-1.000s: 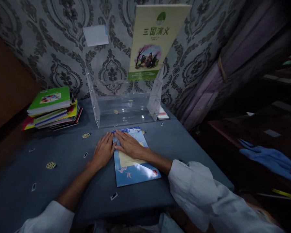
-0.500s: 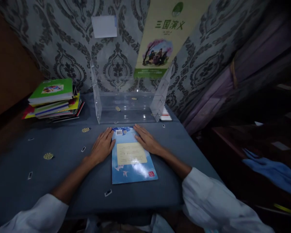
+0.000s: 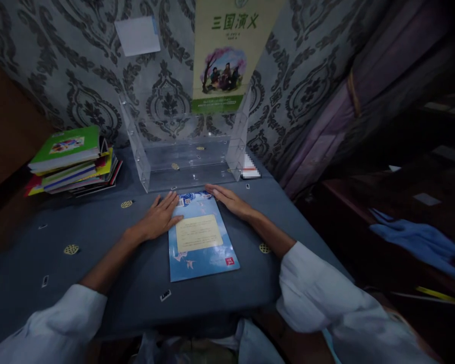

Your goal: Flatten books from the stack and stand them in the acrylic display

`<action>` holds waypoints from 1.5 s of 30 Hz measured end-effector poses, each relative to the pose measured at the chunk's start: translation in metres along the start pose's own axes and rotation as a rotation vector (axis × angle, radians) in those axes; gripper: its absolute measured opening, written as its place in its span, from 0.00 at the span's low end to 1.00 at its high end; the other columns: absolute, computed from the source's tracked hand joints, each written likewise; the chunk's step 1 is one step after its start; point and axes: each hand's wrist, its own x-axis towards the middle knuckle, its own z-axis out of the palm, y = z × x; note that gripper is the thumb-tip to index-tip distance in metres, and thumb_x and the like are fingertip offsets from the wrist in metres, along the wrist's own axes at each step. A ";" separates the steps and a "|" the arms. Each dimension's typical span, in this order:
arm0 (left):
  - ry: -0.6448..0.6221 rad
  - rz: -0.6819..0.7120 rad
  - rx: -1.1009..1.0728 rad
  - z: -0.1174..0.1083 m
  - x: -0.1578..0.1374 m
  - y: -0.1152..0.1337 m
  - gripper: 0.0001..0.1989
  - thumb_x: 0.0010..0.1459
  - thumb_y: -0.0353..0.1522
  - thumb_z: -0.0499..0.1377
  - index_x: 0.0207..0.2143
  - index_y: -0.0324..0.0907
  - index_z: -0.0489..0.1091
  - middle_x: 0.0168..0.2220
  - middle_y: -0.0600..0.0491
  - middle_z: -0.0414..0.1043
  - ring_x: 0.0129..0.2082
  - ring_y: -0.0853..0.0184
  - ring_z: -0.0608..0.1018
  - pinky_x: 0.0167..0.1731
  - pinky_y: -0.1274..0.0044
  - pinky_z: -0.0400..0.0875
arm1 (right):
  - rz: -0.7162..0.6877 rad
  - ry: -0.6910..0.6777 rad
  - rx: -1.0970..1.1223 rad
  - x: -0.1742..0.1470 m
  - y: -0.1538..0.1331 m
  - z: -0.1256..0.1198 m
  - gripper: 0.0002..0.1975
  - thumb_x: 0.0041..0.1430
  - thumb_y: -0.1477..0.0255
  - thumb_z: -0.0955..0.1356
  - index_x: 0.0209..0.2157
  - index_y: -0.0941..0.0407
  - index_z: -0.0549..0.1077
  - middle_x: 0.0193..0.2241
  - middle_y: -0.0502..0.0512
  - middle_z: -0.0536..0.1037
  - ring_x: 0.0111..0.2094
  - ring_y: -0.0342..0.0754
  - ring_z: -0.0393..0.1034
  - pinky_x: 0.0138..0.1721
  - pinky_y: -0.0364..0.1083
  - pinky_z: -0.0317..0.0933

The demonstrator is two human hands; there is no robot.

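A blue book (image 3: 202,260) lies flat on the dark blue tablecloth, its back cover up with a barcode near the far edge and a pale text panel. My left hand (image 3: 155,220) rests along the book's far left edge, fingers stretched out and the thumb over the cover. At the far right corner, my right hand (image 3: 231,201) touches the book with its fingers extended. Just beyond it stands a clear acrylic rack (image 3: 189,175) with stepped tiers. A pale yellow and green book (image 3: 227,65) stands upright at the top right of this rack.
On the left of the table (image 3: 109,263) sits an uneven stack of books (image 3: 74,167), a green one on top. A patterned wall rises behind. To the right hang purple curtains (image 3: 318,146), and a blue cloth (image 3: 417,242) lies beyond the table edge.
The view has shifted, so most things appear farther left. My right hand has slid toward the book's far right corner and covers less of its cover. My left hand stays on the left edge.
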 end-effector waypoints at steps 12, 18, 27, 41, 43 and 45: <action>-0.095 0.278 -0.031 -0.006 0.040 0.026 0.38 0.70 0.53 0.39 0.73 0.41 0.40 0.74 0.45 0.39 0.74 0.57 0.44 0.70 0.60 0.39 | 0.047 -0.008 0.146 0.005 0.000 0.000 0.30 0.69 0.49 0.61 0.62 0.53 0.68 0.64 0.59 0.68 0.66 0.54 0.61 0.70 0.59 0.49; -0.130 0.373 -0.018 -0.005 0.053 0.043 0.32 0.73 0.48 0.38 0.73 0.44 0.41 0.74 0.48 0.40 0.74 0.62 0.43 0.71 0.62 0.35 | 0.019 -0.027 0.144 0.006 0.003 -0.001 0.32 0.68 0.48 0.61 0.62 0.54 0.68 0.65 0.58 0.67 0.66 0.53 0.61 0.70 0.58 0.49; -0.161 0.479 -0.030 -0.005 0.053 0.066 0.31 0.74 0.46 0.37 0.72 0.42 0.44 0.74 0.49 0.41 0.74 0.64 0.43 0.71 0.63 0.34 | -0.004 -0.029 0.047 0.003 0.000 -0.001 0.28 0.70 0.50 0.60 0.62 0.52 0.68 0.65 0.55 0.67 0.66 0.53 0.62 0.69 0.59 0.50; -0.229 0.675 -0.073 -0.005 0.015 0.110 0.29 0.74 0.45 0.38 0.72 0.44 0.46 0.72 0.51 0.49 0.73 0.67 0.47 0.71 0.64 0.32 | -0.071 -0.008 -0.038 0.003 0.000 -0.001 0.32 0.68 0.46 0.60 0.60 0.53 0.70 0.64 0.56 0.69 0.64 0.53 0.64 0.69 0.57 0.51; -0.227 0.716 -0.065 -0.005 0.009 0.116 0.29 0.74 0.45 0.38 0.71 0.42 0.47 0.72 0.51 0.50 0.73 0.68 0.47 0.71 0.65 0.32 | -0.083 -0.009 -0.058 0.004 0.001 -0.001 0.33 0.67 0.45 0.59 0.60 0.53 0.70 0.64 0.57 0.69 0.64 0.53 0.64 0.69 0.57 0.51; -0.230 0.758 -0.045 -0.005 0.003 0.122 0.29 0.75 0.44 0.38 0.71 0.40 0.48 0.72 0.51 0.50 0.73 0.68 0.47 0.71 0.65 0.29 | -0.092 -0.008 -0.075 0.004 0.001 -0.001 0.33 0.67 0.45 0.59 0.61 0.53 0.70 0.64 0.57 0.69 0.64 0.53 0.64 0.68 0.57 0.51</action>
